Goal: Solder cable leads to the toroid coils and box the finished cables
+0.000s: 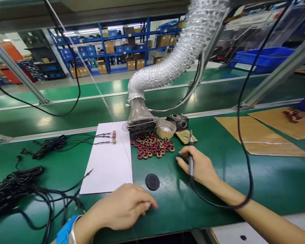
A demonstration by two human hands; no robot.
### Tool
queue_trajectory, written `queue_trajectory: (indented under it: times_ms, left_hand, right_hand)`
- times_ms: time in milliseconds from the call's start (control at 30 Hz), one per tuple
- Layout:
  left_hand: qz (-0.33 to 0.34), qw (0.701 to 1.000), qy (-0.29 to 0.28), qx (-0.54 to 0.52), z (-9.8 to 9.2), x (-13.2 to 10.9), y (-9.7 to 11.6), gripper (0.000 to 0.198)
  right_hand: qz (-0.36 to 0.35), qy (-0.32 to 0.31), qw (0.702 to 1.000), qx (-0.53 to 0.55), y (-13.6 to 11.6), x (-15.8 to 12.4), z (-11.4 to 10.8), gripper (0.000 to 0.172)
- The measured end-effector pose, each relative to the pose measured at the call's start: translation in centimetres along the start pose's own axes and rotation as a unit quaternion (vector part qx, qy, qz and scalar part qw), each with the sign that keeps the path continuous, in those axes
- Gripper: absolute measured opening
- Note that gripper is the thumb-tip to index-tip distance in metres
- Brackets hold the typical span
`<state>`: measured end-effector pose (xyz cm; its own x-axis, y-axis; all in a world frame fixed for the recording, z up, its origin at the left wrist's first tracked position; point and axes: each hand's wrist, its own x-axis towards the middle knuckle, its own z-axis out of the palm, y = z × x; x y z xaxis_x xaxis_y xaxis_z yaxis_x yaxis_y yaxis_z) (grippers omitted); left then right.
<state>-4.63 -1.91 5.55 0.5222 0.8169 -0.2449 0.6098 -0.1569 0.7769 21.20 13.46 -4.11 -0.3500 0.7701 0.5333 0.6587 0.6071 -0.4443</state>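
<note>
The right hand [199, 166] has its grip clamped on a slim grey pen-shaped soldering iron [191, 161], held upright with the tip up, and a thin black cord [250, 183] loops from the iron's lower end past the right forearm. The left hand [124, 206] rests on the green surface [167, 210], its fingers loosely curled and its grip closed on nothing, just beside a flat round black disc [152, 182]. A bright blue wristband [65, 230] and a silver bangle [72, 234] circle the left wrist. Ahead of the hands lies a heap of red and copper toroidal coils [152, 145], next to a white rectangular paper sheet [106, 166] on which 2 thin black wires [101, 136] end in small connectors. A tangled bundle of black cable [14, 191] sits at the left. A silver foil duct [183, 44] descends to a clear funnel nozzle [139, 118], which stands in the way at the paper's top corner. Beside it are a clear plastic cup [166, 129], a black boxy device [179, 122] and a yellow sponge tray [185, 137]. 2 brown cardboard sheets [259, 135] lie to the right, and blue shelving with cartons [147, 34] stands beyond.
</note>
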Motion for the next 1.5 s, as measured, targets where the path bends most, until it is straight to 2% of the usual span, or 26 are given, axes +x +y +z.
queue_trajectory:
  times_ms: [33, 100, 200, 267, 367, 433, 500, 567, 600, 700, 800, 967, 1333, 1500]
  left_hand:
    - [0.005, 0.999, -0.037, 0.005, 0.4, 1.1, 0.5, 0.031]
    - [0.017, 0.998, -0.054, 0.021, 1.1, 2.9, 1.0, 0.03]
    - [0.014, 0.999, 0.022, 0.037, 1.4, 4.3, 0.7, 0.027]
    - [-0.026, 0.997, 0.074, 0.014, 1.3, 4.5, -0.1, 0.033]
    - [-0.085, 0.986, 0.139, -0.019, 1.0, 4.2, -1.4, 0.047]
    - [-0.114, 0.98, 0.163, -0.014, 0.8, 3.9, -2.0, 0.048]
    - [-0.144, 0.976, 0.165, 0.017, 0.6, 3.8, -2.2, 0.037]
    - [-0.166, 0.971, 0.16, 0.065, 0.6, 3.7, -2.3, 0.019]
    - [-0.171, 0.968, 0.159, 0.088, 0.7, 3.7, -2.3, 0.018]
    - [-0.161, 0.966, 0.153, 0.13, 1.2, 3.7, -2.4, 0.036]
    - [-0.142, 0.971, 0.128, 0.142, 2.0, 3.8, -2.9, 0.046]
    - [-0.139, 0.973, 0.113, 0.146, 2.7, 4.1, -3.4, 0.041]
    - [-0.136, 0.974, 0.104, 0.149, 2.7, 4.2, -3.5, 0.037]
    - [-0.117, 0.976, 0.11, 0.147, 2.8, 4.2, -3.5, 0.037]
  right_hand:
    - [0.008, -0.01, 1.0, -0.01, 0.4, 0.1, 0.4, 0.015]
    - [0.022, -0.02, 0.999, -0.02, 0.8, 0.7, 1.4, 0.02]
    - [0.033, -0.023, 0.999, -0.018, 1.1, 1.8, 2.6, 0.023]
    - [0.031, -0.019, 0.999, -0.006, 1.3, 2.3, 2.8, 0.021]
    - [0.017, -0.008, 1.0, 0.02, 0.7, 1.7, 2.4, 0.018]
    - [-0.009, -0.006, 0.999, 0.051, -0.5, 0.6, 1.9, 0.019]
    - [-0.061, -0.028, 0.993, 0.099, -2.4, -0.7, 1.6, 0.022]
    - [-0.132, -0.079, 0.975, 0.162, -4.5, -1.6, 1.6, 0.022]
    - [-0.17, -0.112, 0.959, 0.198, -5.4, -1.9, 1.8, 0.022]
    - [-0.229, -0.178, 0.924, 0.251, -6.9, -2.0, 2.6, 0.023]
    - [-0.209, -0.204, 0.917, 0.273, -6.7, -1.8, 3.0, 0.026]
    - [-0.17, -0.218, 0.913, 0.299, -6.1, -1.9, 2.6, 0.031]
    - [-0.16, -0.227, 0.907, 0.318, -6.3, -1.9, 2.6, 0.027]
    - [-0.172, -0.216, 0.909, 0.313, -6.4, -1.9, 2.3, 0.035]
